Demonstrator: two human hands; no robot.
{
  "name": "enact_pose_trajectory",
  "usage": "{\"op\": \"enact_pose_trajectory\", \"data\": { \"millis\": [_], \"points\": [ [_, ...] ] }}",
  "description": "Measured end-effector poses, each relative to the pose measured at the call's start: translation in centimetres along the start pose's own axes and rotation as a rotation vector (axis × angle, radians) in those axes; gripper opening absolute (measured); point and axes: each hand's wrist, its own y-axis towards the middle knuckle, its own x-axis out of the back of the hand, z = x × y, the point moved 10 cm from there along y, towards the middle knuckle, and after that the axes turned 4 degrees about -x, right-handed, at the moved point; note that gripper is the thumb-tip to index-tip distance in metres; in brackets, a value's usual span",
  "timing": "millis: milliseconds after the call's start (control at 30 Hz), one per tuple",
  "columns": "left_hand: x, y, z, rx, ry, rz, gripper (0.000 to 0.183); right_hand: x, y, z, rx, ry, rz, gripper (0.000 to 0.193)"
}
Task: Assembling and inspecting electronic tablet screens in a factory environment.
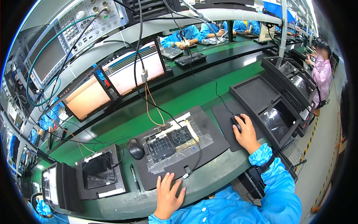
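My left hand [169, 196] lies flat with its fingers spread, the fingertips at the near edge of a black foam board [216, 143]. Nothing is held in it. On that board sits a fixture [167, 143] with a square and a round target pattern, fixed down with clear and white tape. A cable with a small white connector [186, 174] runs to the board's near edge, close to my left hand. My right hand [247, 135] rests over a black computer mouse [235, 121] on a dark mouse pad [223, 112]. A second black mouse [135, 149] lies left of the fixture.
Two lit monitors [136, 69] stand at the back left, under an oscilloscope [80, 28] on a shelf. A pen [134, 178] and a tablet-like panel on a foam board [99, 170] lie to the left. Black trays [257, 93] are stacked right. Co-workers [322, 71] sit or stand beyond.
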Motion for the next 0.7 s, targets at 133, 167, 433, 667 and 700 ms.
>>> {"op": "enact_pose_trajectory", "data": {
  "millis": [133,167,433,667,700],
  "points": [
    [-0.1,0.0,-0.1,-0.009,0.0,0.01,0.039,0.1,0.1,-0.1,-0.02,0.008,0.004,0.042],
    [0.0,0.0,-0.1,-0.009,0.007,0.008,0.039,0.2,0.1,-0.1,-0.023,0.008,0.001,0.041],
    [0.1,-0.3,-0.4,-0.01,0.011,-0.004,0.038,0.2,-0.1,-0.1,0.003,-0.019,-0.031,0.042],
    [-0.1,-0.2,-0.4,-0.033,0.02,-0.007,0.037,-0.1,0.0,-0.6,0.014,-0.031,-0.054,0.047],
    [0.0,-0.3,-0.5,-0.021,0.031,-0.001,0.037,0.5,0.1,0.4,0.03,-0.062,-0.099,0.051]
  ]
}}
